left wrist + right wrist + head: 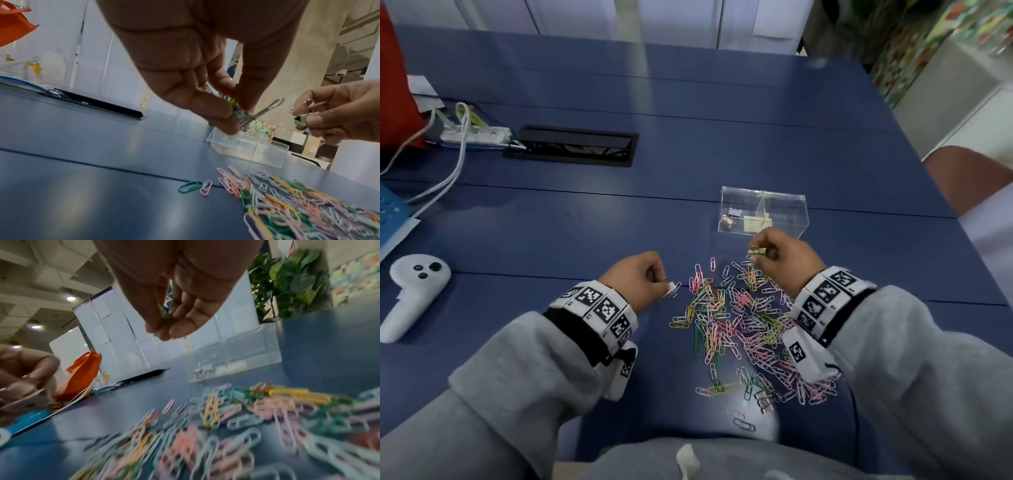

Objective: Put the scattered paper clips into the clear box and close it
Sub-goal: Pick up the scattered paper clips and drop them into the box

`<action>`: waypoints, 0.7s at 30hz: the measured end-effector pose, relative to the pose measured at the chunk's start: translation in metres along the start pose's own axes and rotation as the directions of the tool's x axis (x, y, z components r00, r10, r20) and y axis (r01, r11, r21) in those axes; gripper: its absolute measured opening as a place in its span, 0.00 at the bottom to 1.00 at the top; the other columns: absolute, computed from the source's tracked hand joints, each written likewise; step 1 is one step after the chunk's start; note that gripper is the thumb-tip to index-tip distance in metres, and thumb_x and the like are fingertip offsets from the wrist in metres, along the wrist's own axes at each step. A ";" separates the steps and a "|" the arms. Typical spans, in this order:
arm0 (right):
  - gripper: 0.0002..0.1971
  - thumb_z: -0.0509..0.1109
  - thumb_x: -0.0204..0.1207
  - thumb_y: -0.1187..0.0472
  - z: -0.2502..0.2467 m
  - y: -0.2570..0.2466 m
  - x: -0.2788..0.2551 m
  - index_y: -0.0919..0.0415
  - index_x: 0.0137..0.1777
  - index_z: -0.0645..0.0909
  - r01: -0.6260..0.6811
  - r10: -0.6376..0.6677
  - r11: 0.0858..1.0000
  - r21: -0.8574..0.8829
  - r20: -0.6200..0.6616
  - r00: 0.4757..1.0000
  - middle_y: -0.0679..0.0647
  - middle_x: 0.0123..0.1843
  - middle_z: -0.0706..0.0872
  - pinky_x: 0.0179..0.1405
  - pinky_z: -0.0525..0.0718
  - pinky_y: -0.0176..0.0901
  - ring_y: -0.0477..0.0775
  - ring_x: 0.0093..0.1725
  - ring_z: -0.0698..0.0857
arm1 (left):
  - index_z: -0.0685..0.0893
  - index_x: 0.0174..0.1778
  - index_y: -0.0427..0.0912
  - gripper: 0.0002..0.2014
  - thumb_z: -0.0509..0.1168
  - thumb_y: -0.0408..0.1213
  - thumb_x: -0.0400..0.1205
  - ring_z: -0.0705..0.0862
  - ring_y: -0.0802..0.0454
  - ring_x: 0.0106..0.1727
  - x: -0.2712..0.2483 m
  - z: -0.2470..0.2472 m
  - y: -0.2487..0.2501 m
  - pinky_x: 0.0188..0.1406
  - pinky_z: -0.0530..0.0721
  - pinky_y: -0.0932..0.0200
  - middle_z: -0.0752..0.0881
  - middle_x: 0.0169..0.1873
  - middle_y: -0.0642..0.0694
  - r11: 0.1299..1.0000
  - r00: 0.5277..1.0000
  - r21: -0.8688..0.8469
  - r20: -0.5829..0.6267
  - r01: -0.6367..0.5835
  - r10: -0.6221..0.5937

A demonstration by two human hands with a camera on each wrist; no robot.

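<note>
The left hand (635, 277) pinches a pinkish binder clip (672, 287) and the right hand (786, 255) pinches a green binder clip (756, 252), w/ the clear box (763, 212) just beyond the right hand and the paper clips (739, 325) btw. both wrists.

Both hands were held raised and apart, left hand (639, 278) and right hand (784, 253) each pinched shut at the fingertips.

Two hands up: left hand (640, 277) pinching one binder clip (672, 287), right hand (780, 255) pinching one green binder clip (756, 252). One clear box (763, 212), right of centre, two compartments, two small clips inside. Paper clips (743, 325), lower centre: dozens, too many to count.
</note>
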State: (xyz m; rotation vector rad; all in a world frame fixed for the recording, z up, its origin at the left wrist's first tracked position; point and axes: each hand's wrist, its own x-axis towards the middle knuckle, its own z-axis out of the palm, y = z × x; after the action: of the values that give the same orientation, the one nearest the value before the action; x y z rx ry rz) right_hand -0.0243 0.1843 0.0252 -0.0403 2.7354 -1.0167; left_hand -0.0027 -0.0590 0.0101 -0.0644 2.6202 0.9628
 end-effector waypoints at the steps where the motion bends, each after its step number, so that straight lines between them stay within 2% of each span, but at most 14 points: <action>1: 0.05 0.68 0.76 0.60 -0.006 -0.001 0.006 0.51 0.51 0.80 -0.006 0.006 1.000 0.003 -0.050 0.999 0.42 0.35 0.79 0.31 0.72 0.30 0.42 0.34 0.77 | 0.73 0.29 0.49 0.13 0.71 0.41 0.75 0.80 0.51 0.33 0.003 -0.001 0.004 0.39 0.79 0.57 0.85 0.30 0.49 1.000 1.000 -0.005 -0.015 -0.007 0.007; 3: 0.07 0.68 0.76 0.60 -0.016 -0.004 0.022 0.52 0.53 0.82 -0.002 0.003 1.000 0.010 -0.138 0.990 0.49 0.37 0.81 0.31 0.72 0.30 0.47 0.35 0.78 | 0.73 0.29 0.49 0.14 0.71 0.41 0.75 0.81 0.50 0.35 0.009 -0.003 0.013 0.40 0.80 0.56 0.86 0.33 0.46 1.000 0.998 -0.023 -0.057 -0.011 0.010; 7: 0.14 0.63 0.78 0.65 -0.024 -0.009 0.060 0.55 0.62 0.82 -0.019 0.013 0.999 -0.030 -0.188 0.982 0.55 0.45 0.85 0.45 0.78 0.37 0.52 0.43 0.81 | 0.72 0.28 0.48 0.14 0.71 0.40 0.75 0.84 0.46 0.39 0.023 -0.011 0.033 0.40 0.79 0.57 0.88 0.35 0.44 0.998 0.988 -0.053 -0.156 -0.022 0.014; 9: 0.18 0.59 0.77 0.70 -0.023 -0.008 0.077 0.57 0.64 0.80 -0.039 0.016 0.985 -0.168 -0.134 0.991 0.60 0.57 0.86 0.49 0.78 0.40 0.60 0.51 0.84 | 0.72 0.28 0.48 0.15 0.71 0.41 0.75 0.85 0.46 0.39 0.032 -0.015 0.041 0.37 0.78 0.58 0.89 0.35 0.42 0.998 0.980 -0.057 -0.198 -0.033 0.021; 12: 0.20 0.57 0.74 0.75 -0.019 -0.004 0.098 0.65 0.65 0.78 -0.002 0.012 0.921 -0.390 0.023 1.000 0.65 0.66 0.80 0.60 0.78 0.47 0.65 0.63 0.79 | 0.70 0.27 0.48 0.16 0.71 0.41 0.75 0.79 0.52 0.31 0.047 -0.018 0.053 0.32 0.74 0.60 0.83 0.28 0.48 0.999 0.972 -0.041 -0.236 -0.031 0.020; 14: 0.24 0.58 0.74 0.75 -0.017 0.000 0.104 0.65 0.71 0.73 0.017 0.038 0.902 -0.431 0.119 0.992 0.62 0.74 0.73 0.70 0.72 0.49 0.63 0.72 0.73 | 0.69 0.26 0.48 0.17 0.70 0.42 0.75 0.78 0.52 0.32 0.058 -0.019 0.061 0.31 0.73 0.61 0.80 0.27 0.51 0.999 0.969 -0.019 -0.244 -0.033 0.027; 16: 0.28 0.60 0.74 0.74 -0.017 0.004 0.105 0.59 0.75 0.68 0.019 0.057 0.908 -0.419 0.168 0.984 0.55 0.80 0.65 0.77 0.67 0.49 0.59 0.77 0.68 | 0.68 0.26 0.48 0.18 0.70 0.43 0.76 0.79 0.49 0.35 0.071 -0.017 0.069 0.33 0.73 0.59 0.79 0.28 0.52 0.999 0.966 0.015 -0.254 -0.044 0.046; 18: 0.28 0.60 0.75 0.73 -0.019 0.009 0.100 0.54 0.75 0.69 0.017 0.040 0.933 -0.360 0.150 0.988 0.51 0.82 0.62 0.78 0.65 0.47 0.56 0.78 0.66 | 0.67 0.26 0.48 0.18 0.70 0.42 0.76 0.77 0.49 0.36 0.086 -0.014 0.078 0.32 0.71 0.60 0.76 0.26 0.54 0.997 0.962 0.040 -0.263 -0.061 0.069; 21: 0.23 0.62 0.75 0.70 -0.029 0.021 0.084 0.53 0.70 0.75 0.068 -0.050 0.959 -0.275 0.073 0.996 0.51 0.79 0.67 0.75 0.65 0.43 0.55 0.77 0.69 | 0.68 0.26 0.48 0.17 0.70 0.40 0.75 0.75 0.51 0.32 0.109 -0.006 0.090 0.29 0.71 0.61 0.74 0.25 0.55 0.992 0.968 0.079 -0.225 -0.095 0.111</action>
State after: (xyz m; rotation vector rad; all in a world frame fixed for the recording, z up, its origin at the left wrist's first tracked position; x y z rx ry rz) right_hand -0.1112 0.2102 0.0162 -0.1987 2.8084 -0.6250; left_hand -0.1212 0.0143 0.0337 -0.0242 2.8917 0.9502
